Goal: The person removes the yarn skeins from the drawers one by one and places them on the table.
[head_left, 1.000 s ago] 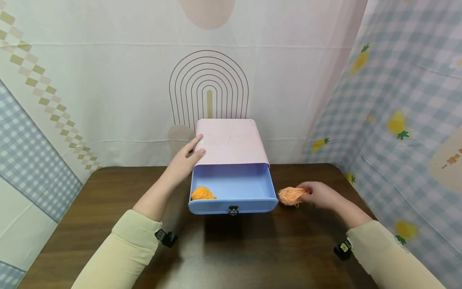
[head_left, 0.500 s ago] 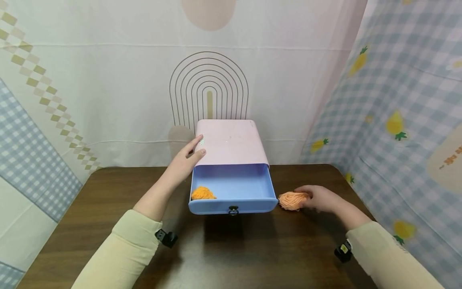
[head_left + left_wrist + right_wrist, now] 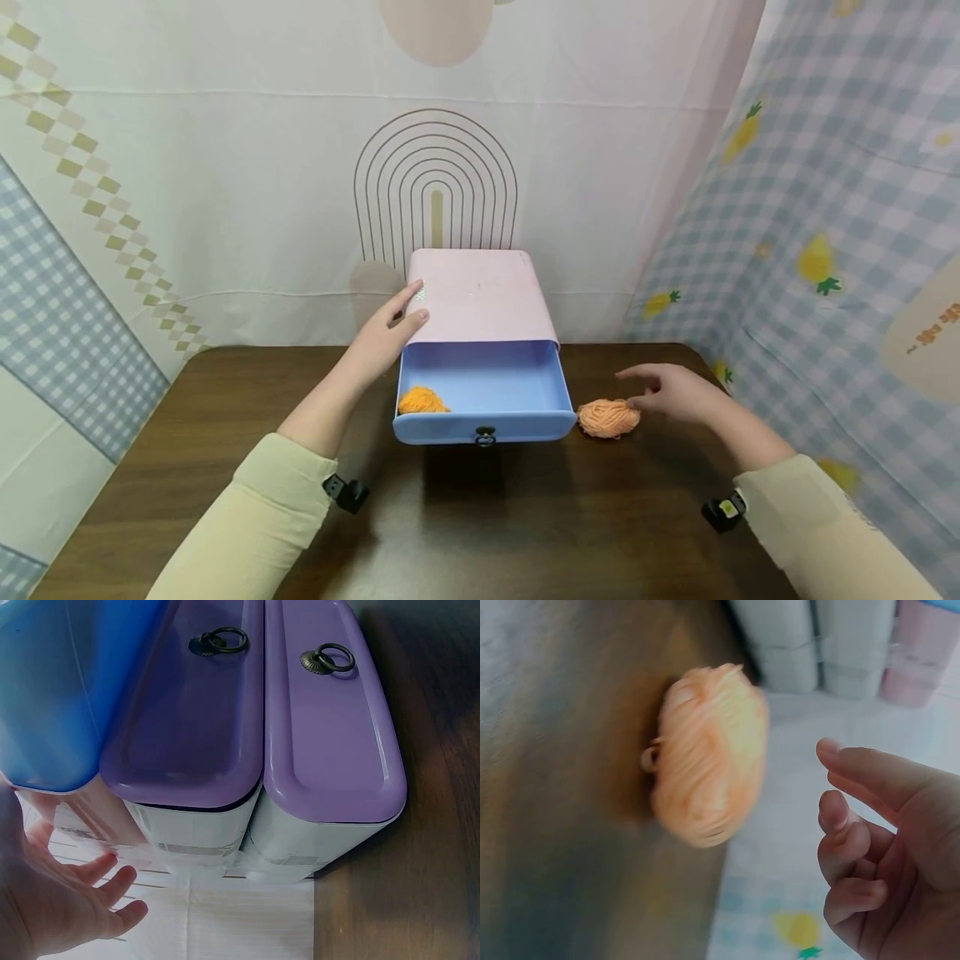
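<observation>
A small cabinet (image 3: pixel 480 292) with a pink top stands at the back of the table, its blue drawer (image 3: pixel 435 430) pulled out. An orange yarn ball (image 3: pixel 422 401) lies in the drawer's front left corner. My left hand (image 3: pixel 381 340) rests against the cabinet's upper left side, fingers extended. On the table, just right of the drawer front, sits a peach yarn ball (image 3: pixel 608 419). My right hand (image 3: pixel 675 394) is over the ball's right side with nothing in its grasp. In the right wrist view, a gap shows between its fingers and the peach yarn ball (image 3: pixel 709 761).
Below the blue drawer, the left wrist view shows two closed purple drawers (image 3: pixel 187 712) with ring pulls (image 3: pixel 335 658). The dark wooden table (image 3: pixel 480 533) extends toward me. Printed cloth (image 3: pixel 247 183) hangs behind, and checked cloth (image 3: pixel 825 183) hangs close on the right.
My right hand has let go of the peach yarn ball, now on the table, and has lifted slightly away to the right. My left hand has kept its place.
</observation>
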A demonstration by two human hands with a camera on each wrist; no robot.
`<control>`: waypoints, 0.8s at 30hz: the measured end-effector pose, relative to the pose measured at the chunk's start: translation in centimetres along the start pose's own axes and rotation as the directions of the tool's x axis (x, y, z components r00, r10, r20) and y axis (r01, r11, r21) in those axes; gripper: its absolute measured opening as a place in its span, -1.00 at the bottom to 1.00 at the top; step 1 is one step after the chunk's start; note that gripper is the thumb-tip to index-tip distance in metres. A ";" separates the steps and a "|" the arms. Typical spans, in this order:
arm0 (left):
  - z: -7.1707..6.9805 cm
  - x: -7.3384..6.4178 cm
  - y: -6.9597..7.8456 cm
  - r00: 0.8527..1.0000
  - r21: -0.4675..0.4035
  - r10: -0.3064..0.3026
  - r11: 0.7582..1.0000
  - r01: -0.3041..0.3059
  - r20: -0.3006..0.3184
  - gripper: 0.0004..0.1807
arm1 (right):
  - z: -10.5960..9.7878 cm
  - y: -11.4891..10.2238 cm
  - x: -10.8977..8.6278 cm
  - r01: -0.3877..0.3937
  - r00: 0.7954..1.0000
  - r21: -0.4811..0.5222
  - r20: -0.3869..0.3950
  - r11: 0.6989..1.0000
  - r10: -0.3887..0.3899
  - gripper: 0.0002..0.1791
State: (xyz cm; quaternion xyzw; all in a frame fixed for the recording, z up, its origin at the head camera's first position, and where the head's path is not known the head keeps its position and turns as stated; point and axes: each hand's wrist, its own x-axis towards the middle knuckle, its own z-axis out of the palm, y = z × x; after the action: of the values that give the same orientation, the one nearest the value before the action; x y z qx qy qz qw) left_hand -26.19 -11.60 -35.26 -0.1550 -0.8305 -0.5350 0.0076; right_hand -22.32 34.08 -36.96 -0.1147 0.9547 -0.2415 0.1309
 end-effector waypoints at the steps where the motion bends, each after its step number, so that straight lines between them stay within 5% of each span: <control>1: 0.0 0.0 0.0 1.000 0.000 0.000 1.000 0.000 0.000 -0.34 | -0.2 -0.4 -0.1 0.016 1.000 -0.010 -0.011 1.000 -0.016 -0.46; 13: 0.1 0.0 -0.1 1.000 0.004 -0.002 1.000 0.002 -0.003 -0.34 | -3.1 -7.7 -1.2 0.157 0.980 -0.107 -0.106 0.982 -0.168 -0.45; 24: 0.1 0.0 -0.1 1.000 0.001 -0.004 1.000 0.004 -0.003 -0.33 | -3.3 -15.0 -1.6 0.246 0.965 -0.170 -0.046 0.954 -0.257 -0.45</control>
State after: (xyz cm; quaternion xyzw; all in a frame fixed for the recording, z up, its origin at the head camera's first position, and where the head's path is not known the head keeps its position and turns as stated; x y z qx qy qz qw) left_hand -26.15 -11.54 -35.37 -0.1524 -0.8312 -0.5347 0.0077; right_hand -19.47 23.13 -26.53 -0.2373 0.9527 -0.1813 0.0569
